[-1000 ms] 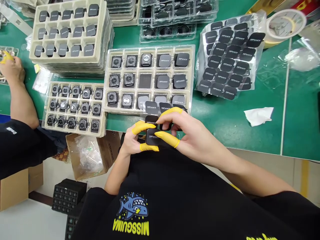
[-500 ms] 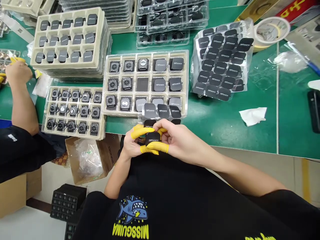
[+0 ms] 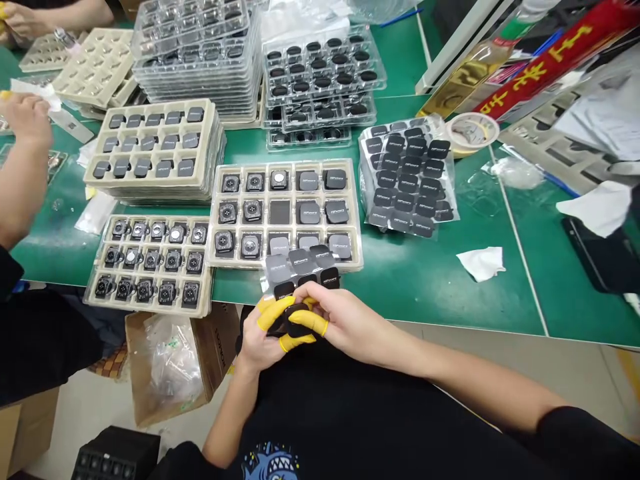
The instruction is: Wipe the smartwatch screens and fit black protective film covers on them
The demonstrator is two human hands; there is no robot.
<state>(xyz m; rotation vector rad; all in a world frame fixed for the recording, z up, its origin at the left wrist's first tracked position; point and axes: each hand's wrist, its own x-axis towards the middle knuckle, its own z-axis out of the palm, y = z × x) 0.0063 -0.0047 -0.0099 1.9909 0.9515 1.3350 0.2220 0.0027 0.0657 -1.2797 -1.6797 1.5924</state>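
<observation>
While both hands meet at the table edge | left hand point(image 3: 260, 337) and right hand point(image 3: 345, 320), yellow-capped fingertips closed around a small black watch body point(image 3: 293, 321), just below the film sheet point(image 3: 300, 267) | step looks like fitting film onto it | next likely needs steady pinch, square alignment | open tray point(image 3: 285, 257) just beyond.
</observation>
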